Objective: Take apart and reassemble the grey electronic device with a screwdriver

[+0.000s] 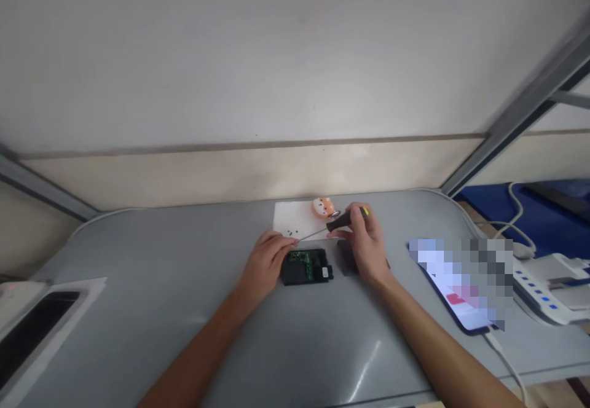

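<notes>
My right hand (pixel 369 242) is closed round the black and yellow handle of a screwdriver (pixel 340 220). Its thin shaft slants down to the left, and the tip ends at the fingertips of my left hand (pixel 267 260). Those left fingers are pinched together; whatever they hold at the tip is too small to make out. Just beneath them lies an opened black device (pixel 299 271) with a green circuit board exposed. A dark flat cover (pixel 346 259) rests on the table, partly hidden under my right hand. Several tiny dark screws (pixel 290 233) are on a white paper (pixel 286 214).
An orange and white animal-faced case (pixel 323 207) sits on the paper's far right. A lit phone (pixel 454 291) with a cable lies to the right, beside a white power strip (pixel 539 288). At far left is a dark-screened device (pixel 37 331). Metal posts flank the grey table (pixel 184 334).
</notes>
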`<state>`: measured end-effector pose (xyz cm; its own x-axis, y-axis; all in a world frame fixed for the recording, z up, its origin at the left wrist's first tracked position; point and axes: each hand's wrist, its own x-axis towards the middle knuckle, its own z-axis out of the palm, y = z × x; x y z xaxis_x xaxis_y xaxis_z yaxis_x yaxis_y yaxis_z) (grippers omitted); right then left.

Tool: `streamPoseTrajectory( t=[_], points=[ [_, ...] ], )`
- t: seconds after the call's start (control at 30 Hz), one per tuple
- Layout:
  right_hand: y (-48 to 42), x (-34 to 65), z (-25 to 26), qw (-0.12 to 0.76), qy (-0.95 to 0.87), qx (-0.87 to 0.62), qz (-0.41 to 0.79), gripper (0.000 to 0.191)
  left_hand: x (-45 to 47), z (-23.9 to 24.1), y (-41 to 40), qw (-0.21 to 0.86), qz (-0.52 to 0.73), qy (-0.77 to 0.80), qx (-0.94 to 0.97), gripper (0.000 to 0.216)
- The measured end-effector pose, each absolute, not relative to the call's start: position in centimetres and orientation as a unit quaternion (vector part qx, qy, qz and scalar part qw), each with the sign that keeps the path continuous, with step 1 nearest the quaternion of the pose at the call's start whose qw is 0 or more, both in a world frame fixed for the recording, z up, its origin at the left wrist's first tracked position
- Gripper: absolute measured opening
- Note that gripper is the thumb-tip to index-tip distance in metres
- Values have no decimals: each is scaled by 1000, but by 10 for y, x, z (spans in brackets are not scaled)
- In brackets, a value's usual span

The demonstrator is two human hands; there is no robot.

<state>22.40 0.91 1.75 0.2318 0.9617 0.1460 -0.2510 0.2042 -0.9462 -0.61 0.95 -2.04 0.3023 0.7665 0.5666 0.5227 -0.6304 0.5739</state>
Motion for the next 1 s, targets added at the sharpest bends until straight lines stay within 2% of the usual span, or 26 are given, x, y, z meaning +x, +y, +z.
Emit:
streamPoseTrajectory(
  t=[0.33,0.53,0.73,1.0],
  points=[
    [3,221,17,653,-468,-411,431,28,-6,-18,9,123,408,408,807,18],
    [-1,220,17,646,-494,-404,419,25,-9,-12,8,65,356,373,854,25],
    [-2,221,14,632,-526,-396,409,18,-11,-6,6,7,288,365,885,19],
    [-4,222,11,632,-543,-380,403,14,-10,0,5,-53,257,349,900,21]
  ],
)
